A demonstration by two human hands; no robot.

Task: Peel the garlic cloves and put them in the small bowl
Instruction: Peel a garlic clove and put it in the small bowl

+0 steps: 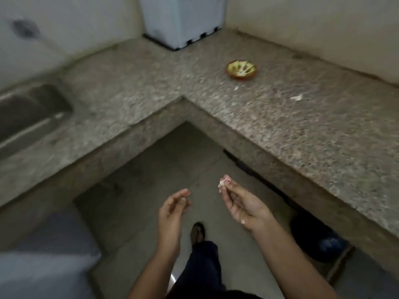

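A small brown bowl [241,70] with a yellow inside stands on the granite counter [291,126] at the upper right, with several pale garlic pieces in it. My right hand [241,203] hangs over the floor in front of the counter, its fingertips pinched on a small whitish-pink garlic piece [222,182]; the blur hides whether it is a clove or skin. My left hand [172,212] is beside it to the left, fingers loosely curled and apart, holding nothing. Both hands are well short of the bowl.
Scraps of garlic skin [296,97] lie on the counter near the bowl. A steel sink [28,117] is set in the counter's left arm. A white appliance [183,20] stands in the corner. My leg and foot [197,234] are on the floor below.
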